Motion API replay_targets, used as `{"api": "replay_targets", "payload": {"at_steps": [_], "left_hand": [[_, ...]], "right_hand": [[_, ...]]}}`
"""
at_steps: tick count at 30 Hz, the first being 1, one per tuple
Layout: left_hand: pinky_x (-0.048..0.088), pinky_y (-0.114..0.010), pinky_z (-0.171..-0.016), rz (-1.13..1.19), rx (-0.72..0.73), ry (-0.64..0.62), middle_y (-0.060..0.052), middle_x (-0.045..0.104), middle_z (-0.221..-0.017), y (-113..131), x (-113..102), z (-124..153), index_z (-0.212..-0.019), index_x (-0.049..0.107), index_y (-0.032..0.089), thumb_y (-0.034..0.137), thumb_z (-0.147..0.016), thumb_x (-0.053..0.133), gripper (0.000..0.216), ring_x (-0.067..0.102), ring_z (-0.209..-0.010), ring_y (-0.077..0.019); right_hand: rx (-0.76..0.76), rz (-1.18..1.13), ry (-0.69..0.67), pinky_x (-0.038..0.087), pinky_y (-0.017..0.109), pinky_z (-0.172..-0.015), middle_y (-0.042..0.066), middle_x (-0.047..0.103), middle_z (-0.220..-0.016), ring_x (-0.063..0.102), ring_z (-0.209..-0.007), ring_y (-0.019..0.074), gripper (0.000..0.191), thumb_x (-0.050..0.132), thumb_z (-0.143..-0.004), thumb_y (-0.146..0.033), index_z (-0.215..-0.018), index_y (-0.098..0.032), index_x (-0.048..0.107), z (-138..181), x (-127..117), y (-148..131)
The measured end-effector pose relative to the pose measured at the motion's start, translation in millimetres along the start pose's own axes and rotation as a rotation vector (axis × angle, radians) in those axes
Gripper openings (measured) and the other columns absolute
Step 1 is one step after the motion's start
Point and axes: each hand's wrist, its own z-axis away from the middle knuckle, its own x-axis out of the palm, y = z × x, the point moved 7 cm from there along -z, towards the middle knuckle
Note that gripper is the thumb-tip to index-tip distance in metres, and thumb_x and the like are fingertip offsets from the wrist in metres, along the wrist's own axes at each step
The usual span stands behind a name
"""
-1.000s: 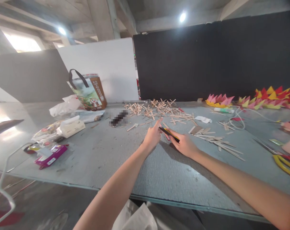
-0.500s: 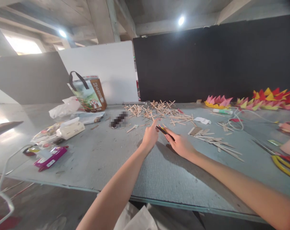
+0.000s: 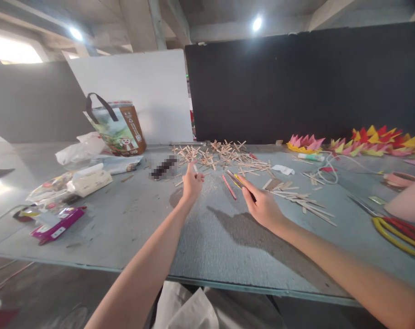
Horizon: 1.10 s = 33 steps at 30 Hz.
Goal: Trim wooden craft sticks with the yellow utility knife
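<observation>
Hand (image 3: pixel 192 186) (left) now farther from cutter (image 3: pixel 236 180)

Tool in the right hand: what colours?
Black and yellow on the tool; the head view shows it best.

Tool (image 3: pixel 235 181) in my right hand (image 3: pixel 262 205): black and yellow.
Thin rod (image 3: pixel 229 187) left of that hand: red, paler flecks on my feed.
Wooden sticks (image 3: pixel 224 156) beyond my left hand (image 3: pixel 192 183): pale tan.
Packet (image 3: pixel 58 225) left of my left hand: purple with white.
Bag (image 3: pixel 122 124) beyond it, leftward: green-and-brown print, black handle.
Scissor handles (image 3: pixel 376 222) right of my right hand: yellow, red.
</observation>
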Motion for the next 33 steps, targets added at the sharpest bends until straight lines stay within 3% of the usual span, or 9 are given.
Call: {"api": "replay_targets", "payload": {"at_steps": [2,6,11,15,21,27,33], "left_hand": [[0.054,-0.024,-0.068,0.163,-0.037,-0.030,-0.002,0.074,-0.076,-3.3,2.6,-1.7,-0.155,0.039,0.020,0.012,-0.091,0.055,0.067,0.069,-0.063,-0.0140],[0.057,-0.025,-0.066,0.343,-0.058,-0.276,0.000,0.074,-0.073,8.1,37.9,14.9,-0.162,0.028,0.019,0.011,-0.088,0.061,0.081,0.069,-0.060,-0.0139],[0.058,-0.025,-0.069,0.407,0.011,-0.460,-0.001,0.075,-0.075,29.0,62.1,36.8,-0.156,0.037,0.018,0.015,-0.089,0.064,0.072,0.072,-0.063,-0.0140],[0.058,-0.025,-0.070,0.426,0.036,-0.454,0.002,0.073,-0.072,36.2,61.9,39.7,-0.154,0.038,0.019,0.014,-0.091,0.062,0.068,0.073,-0.066,-0.0141],[0.058,-0.025,-0.072,0.437,0.028,-0.394,0.002,0.073,-0.072,41.8,56.0,39.4,-0.152,0.038,0.019,0.009,-0.090,0.059,0.066,0.073,-0.067,-0.0139],[0.058,-0.025,-0.072,0.443,0.027,-0.376,0.002,0.073,-0.072,38.2,56.3,37.6,-0.153,0.035,0.020,0.010,-0.091,0.062,0.069,0.074,-0.068,-0.0148],[0.057,-0.025,-0.074,0.411,0.019,-0.382,0.002,0.074,-0.074,31.4,59.8,34.5,-0.155,0.034,0.022,0.013,-0.091,0.063,0.071,0.073,-0.067,-0.0136]], "right_hand": [[0.018,-0.029,0.027,0.048,0.027,-0.060,0.008,0.081,-0.088,0.065,-0.057,0.0164,0.051,0.038,-0.111,-0.037,-0.156,-0.019,0.052,-0.4,-4.6,4.5],[0.057,-0.101,-0.005,0.056,0.031,-0.069,0.011,0.081,-0.113,0.072,-0.067,0.0197,0.052,0.039,-0.109,-0.040,-0.154,-0.021,0.056,-5.2,8.5,17.3],[0.104,-0.185,-0.051,0.059,0.032,-0.071,0.010,0.081,-0.111,0.075,-0.078,0.0228,0.051,0.042,-0.108,-0.043,-0.151,-0.022,0.060,-3.7,20.5,26.1],[0.109,-0.178,-0.064,0.055,0.029,-0.060,0.008,0.082,-0.105,0.069,-0.061,0.0181,0.052,0.041,-0.108,-0.044,-0.152,-0.023,0.059,-0.4,18.5,23.2],[0.104,-0.170,-0.058,0.059,0.030,-0.070,0.011,0.082,-0.101,0.076,-0.076,0.0215,0.051,0.042,-0.108,-0.043,-0.149,-0.019,0.061,-0.6,19.3,21.6],[0.102,-0.138,-0.079,0.053,0.029,-0.057,0.009,0.082,-0.097,0.065,-0.052,0.0167,0.051,0.041,-0.108,-0.043,-0.150,-0.022,0.061,-0.6,20.8,22.1],[0.098,-0.108,-0.075,0.048,0.029,-0.051,0.008,0.083,-0.094,0.059,-0.046,0.0156,0.052,0.039,-0.108,-0.043,-0.149,-0.022,0.062,-0.6,20.0,21.7]]}}
